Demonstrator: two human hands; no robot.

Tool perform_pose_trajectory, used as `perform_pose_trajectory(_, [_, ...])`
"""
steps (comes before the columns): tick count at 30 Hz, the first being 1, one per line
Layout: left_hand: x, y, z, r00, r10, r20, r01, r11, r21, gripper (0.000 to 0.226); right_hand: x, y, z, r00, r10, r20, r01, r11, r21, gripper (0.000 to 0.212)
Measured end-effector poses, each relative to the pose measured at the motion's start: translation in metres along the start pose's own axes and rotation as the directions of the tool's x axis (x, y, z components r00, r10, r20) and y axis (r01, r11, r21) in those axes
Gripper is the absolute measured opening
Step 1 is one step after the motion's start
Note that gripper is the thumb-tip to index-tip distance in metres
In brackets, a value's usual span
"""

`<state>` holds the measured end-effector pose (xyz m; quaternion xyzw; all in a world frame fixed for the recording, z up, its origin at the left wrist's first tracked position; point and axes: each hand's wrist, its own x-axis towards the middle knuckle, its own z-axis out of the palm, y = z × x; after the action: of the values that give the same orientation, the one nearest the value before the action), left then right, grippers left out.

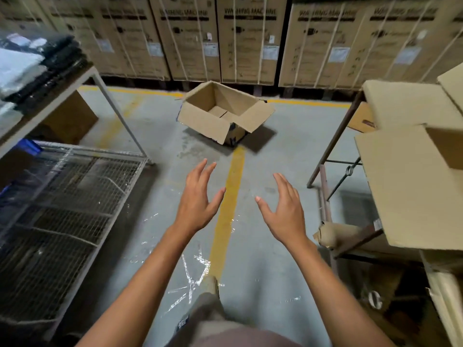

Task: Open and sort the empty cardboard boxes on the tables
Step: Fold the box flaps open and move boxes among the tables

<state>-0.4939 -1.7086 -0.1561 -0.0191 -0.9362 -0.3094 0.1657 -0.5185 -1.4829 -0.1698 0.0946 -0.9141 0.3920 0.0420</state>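
An opened cardboard box (223, 113) sits on the concrete floor ahead of me, its flaps spread and its inside empty. Both my hands are stretched out in front, well short of it. My left hand (198, 199) has straight, spread fingers and holds nothing. My right hand (285, 209) mirrors it, palm turned inward, also holding nothing. Flat cardboard boxes (406, 186) lie stacked on the table at the right, with more cardboard (406, 103) behind them.
A wire mesh cage (62, 209) stands at the left under a white-framed table (97, 78) bearing folded dark and light packs. Tall washing-machine cartons (250, 38) line the back. A yellow floor line (230, 201) runs between my hands. Tape scraps lie on the floor.
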Motion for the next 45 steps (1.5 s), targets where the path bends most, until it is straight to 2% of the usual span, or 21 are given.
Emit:
perform_pose_trajectory(10, [0.263, -0.088, 0.054, 0.981, 0.180, 0.076, -0.175, 0.982, -0.072, 0.061, 0.227, 0.017, 0.052, 0.972, 0.136, -0.192, -0.136, 0.991, 0.016, 0.071])
perform_pose_trajectory(16, [0.415, -0.103, 0.075, 0.933, 0.328, 0.146, -0.309, 0.941, -0.136, 0.062, 0.345, 0.010, 0.046, 0.921, 0.209, -0.330, -0.214, 0.977, 0.021, 0.071])
perform_pose_trajectory(21, [0.521, -0.093, 0.119, 0.881, 0.445, 0.160, -0.406, 0.886, -0.226, 0.062, 0.427, 0.037, 0.033, 0.873, 0.248, -0.421, -0.249, 0.967, 0.054, 0.070])
perform_pose_trajectory(28, [0.675, -0.050, 0.198, 0.819, 0.553, 0.151, -0.499, 0.817, -0.289, 0.060, 0.557, 0.101, -0.008, 0.805, 0.259, -0.534, -0.274, 0.960, 0.052, 0.071])
perform_pose_trajectory(39, [0.883, 0.066, 0.303, 0.735, 0.667, 0.125, -0.586, 0.716, -0.379, 0.058, 0.718, 0.179, -0.137, 0.669, 0.304, -0.679, -0.377, 0.925, 0.043, 0.071])
perform_pose_trajectory(45, [0.958, 0.130, 0.395, 0.620, 0.767, 0.165, -0.608, 0.603, -0.516, 0.060, 0.774, 0.232, -0.186, 0.544, 0.339, -0.767, -0.497, 0.867, 0.032, 0.074])
